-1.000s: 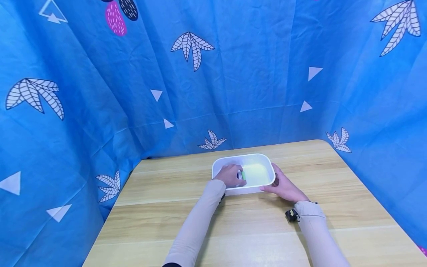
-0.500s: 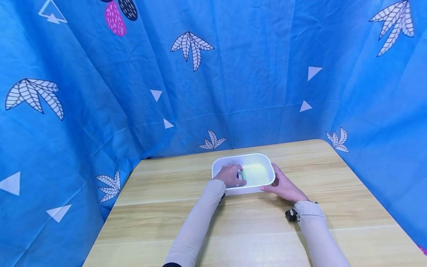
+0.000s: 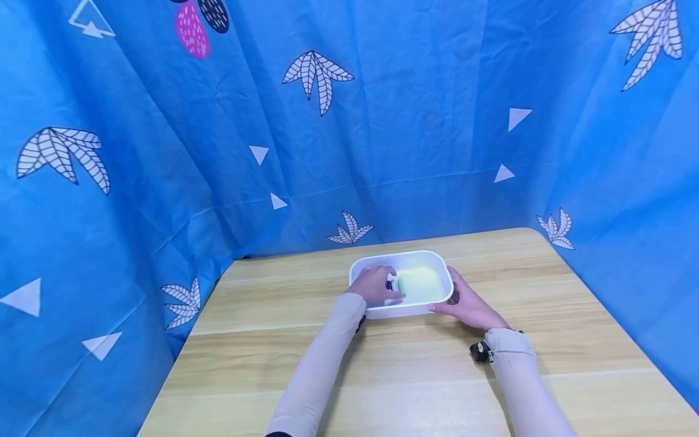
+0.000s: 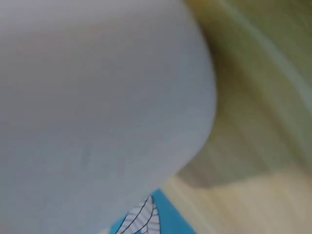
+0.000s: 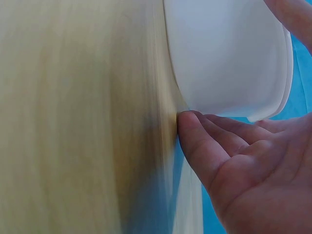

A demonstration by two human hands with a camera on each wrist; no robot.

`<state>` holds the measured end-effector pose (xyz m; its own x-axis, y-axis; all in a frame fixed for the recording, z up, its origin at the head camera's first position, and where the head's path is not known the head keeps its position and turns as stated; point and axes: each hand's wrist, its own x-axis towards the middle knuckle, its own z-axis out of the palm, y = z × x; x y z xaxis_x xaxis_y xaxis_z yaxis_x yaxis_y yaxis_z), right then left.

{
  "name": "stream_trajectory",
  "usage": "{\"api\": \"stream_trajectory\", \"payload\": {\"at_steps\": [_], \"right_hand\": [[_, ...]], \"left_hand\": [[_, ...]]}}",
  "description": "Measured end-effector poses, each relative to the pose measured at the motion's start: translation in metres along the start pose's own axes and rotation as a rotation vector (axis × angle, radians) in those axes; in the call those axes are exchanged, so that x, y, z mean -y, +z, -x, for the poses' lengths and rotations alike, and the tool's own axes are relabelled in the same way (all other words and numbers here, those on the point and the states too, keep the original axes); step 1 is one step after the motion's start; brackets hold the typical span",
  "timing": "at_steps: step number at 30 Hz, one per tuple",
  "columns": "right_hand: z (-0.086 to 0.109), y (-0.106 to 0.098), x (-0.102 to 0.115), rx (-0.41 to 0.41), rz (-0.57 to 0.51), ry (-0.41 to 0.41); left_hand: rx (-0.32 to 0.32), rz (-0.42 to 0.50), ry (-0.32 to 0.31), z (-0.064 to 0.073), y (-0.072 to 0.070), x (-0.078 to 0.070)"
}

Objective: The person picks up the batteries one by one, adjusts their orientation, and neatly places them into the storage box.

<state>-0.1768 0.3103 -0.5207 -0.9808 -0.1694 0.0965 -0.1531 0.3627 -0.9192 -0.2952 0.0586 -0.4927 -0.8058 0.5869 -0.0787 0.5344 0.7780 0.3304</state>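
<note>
A white rectangular plastic tub (image 3: pixel 423 307) stands on the table. My left hand (image 3: pixel 372 285) reaches into its left half, thumb and fingers curled round small cylinders there. One cylinder is green (image 3: pixel 401 287); beside it, between the fingertips, shows a white one with a dark end (image 3: pixel 391 285). Their exact kind is too small to tell. At the tub's right end my right hand (image 3: pixel 468 306) holds the wall, thumb at the near corner. In the right wrist view its fingers (image 5: pixel 195 134) lie along the tub's outside. The left wrist view shows only the tub's blurred wall (image 4: pixel 102 112).
The wooden table (image 3: pixel 262 364) extends around the tub on all sides. A blue patterned curtain (image 3: pixel 415 121) hangs behind it and along both sides. A small black device (image 3: pixel 480 351) is strapped on the right wrist.
My left hand has shifted slightly left inside the tub, so more of the green cylinder and the dark end show. The right hand has stayed on the tub; the head view has shifted slightly.
</note>
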Motion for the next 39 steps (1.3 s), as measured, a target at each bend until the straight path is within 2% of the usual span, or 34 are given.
{"api": "stream_trajectory", "payload": {"at_steps": [6,13,17,21,24,27,35,39], "right_hand": [[-0.001,-0.001,-0.001,0.005,-0.013,-0.001],[0.000,-0.007,-0.004,0.013,-0.037,-0.022],[0.004,-0.013,-0.004,0.029,-0.051,-0.018],[0.008,-0.022,0.003,0.033,0.036,0.041],[0.011,-0.032,0.017,0.007,0.154,0.128],[0.015,-0.043,0.038,-0.046,0.247,0.159],[0.022,-0.055,0.097,-0.200,0.414,0.021],[0.023,-0.050,0.114,-0.243,0.444,-0.042]], "left_hand": [[-0.100,0.032,0.042,0.015,-0.027,0.002],[-0.261,0.163,-0.019,0.047,-0.058,0.004],[-0.360,0.191,-0.019,0.065,-0.069,0.004],[-0.467,0.184,0.005,0.079,-0.075,0.005],[-0.537,0.192,0.007,0.089,-0.075,0.006],[-0.583,0.188,0.002,0.098,-0.076,0.006],[-0.702,0.149,-0.014,0.112,-0.080,0.009],[-0.713,0.108,-0.039,0.115,-0.072,0.012]]}}
